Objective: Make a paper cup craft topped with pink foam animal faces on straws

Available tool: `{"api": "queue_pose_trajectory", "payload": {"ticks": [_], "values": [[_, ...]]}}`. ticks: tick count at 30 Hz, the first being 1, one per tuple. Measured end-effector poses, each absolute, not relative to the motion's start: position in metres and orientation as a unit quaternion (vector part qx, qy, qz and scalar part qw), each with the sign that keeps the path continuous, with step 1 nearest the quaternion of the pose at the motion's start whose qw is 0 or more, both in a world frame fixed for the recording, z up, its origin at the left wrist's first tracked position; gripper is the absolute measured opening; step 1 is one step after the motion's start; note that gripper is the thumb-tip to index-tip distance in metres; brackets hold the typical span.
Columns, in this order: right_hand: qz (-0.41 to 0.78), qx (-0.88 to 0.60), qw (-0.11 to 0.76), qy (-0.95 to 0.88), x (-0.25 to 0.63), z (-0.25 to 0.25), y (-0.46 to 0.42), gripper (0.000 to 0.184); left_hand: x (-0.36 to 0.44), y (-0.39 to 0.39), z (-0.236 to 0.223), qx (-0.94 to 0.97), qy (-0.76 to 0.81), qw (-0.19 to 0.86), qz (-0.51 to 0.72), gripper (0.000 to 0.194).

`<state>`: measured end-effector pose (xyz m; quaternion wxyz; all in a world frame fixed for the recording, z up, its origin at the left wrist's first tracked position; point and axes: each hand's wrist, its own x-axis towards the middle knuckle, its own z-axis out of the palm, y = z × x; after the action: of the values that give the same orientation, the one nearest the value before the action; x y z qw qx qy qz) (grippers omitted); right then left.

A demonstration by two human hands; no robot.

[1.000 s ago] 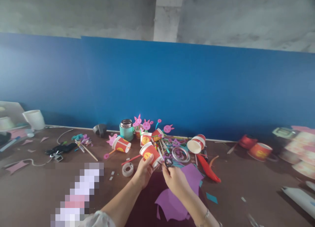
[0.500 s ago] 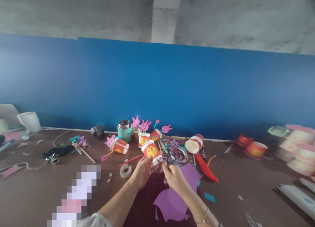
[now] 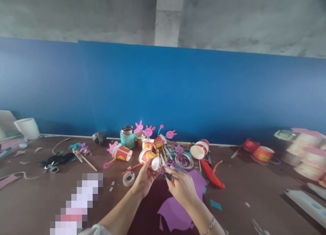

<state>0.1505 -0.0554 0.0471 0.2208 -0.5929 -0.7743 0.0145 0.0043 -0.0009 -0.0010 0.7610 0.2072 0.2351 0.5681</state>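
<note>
My left hand (image 3: 144, 180) is closed round a red paper cup with a yellow emblem (image 3: 149, 158), held tilted with its white base toward me. Just right of the cup's base, my right hand (image 3: 181, 186) is closed on a small dark tool (image 3: 168, 176), which looks like scissors. Both hands hover over a dark purple sheet (image 3: 152, 208) and a cut lighter purple paper (image 3: 178, 208) on the brown table (image 3: 254, 191).
Behind the hands lie more red cups (image 3: 122, 152), pink animal cut-outs on sticks (image 3: 149, 130), a teal jar (image 3: 127, 136), wire rings (image 3: 183, 159), a tape roll (image 3: 128, 178) and a red strip (image 3: 212, 175). A white bucket (image 3: 27, 128) stands far left; cups and bowls (image 3: 263, 155) far right.
My left hand has tipped the cup over so its white base faces me. My right hand has shifted slightly left and down, closer to the cup's base. The view has dipped a little.
</note>
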Motion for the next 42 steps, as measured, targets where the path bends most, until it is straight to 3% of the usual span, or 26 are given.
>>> {"api": "queue_pose_trajectory", "payload": {"ticks": [5, 11, 16, 22, 42], "values": [[0.096, -0.616, 0.279, -0.731, 0.148, 0.037, -0.050, 0.035, 0.003, 0.000, 0.001, 0.189, 0.233, 0.760, 0.576, 0.025], [0.437, -0.575, 0.377, -0.580, 0.142, 0.028, -0.043, 0.041, 0.002, -0.004, 0.004, 0.210, 0.207, 0.767, 0.570, 0.031], [0.589, -0.535, 0.406, -0.450, 0.147, 0.030, -0.039, 0.029, 0.002, -0.006, 0.005, 0.213, 0.201, 0.768, 0.569, 0.027], [0.646, -0.502, 0.408, -0.405, 0.151, 0.032, -0.038, 0.022, 0.002, -0.005, 0.004, 0.213, 0.193, 0.769, 0.572, 0.022], [0.734, -0.484, 0.367, -0.303, 0.155, 0.043, -0.045, 0.018, 0.001, -0.006, 0.001, 0.249, 0.159, 0.780, 0.551, 0.035]]}}
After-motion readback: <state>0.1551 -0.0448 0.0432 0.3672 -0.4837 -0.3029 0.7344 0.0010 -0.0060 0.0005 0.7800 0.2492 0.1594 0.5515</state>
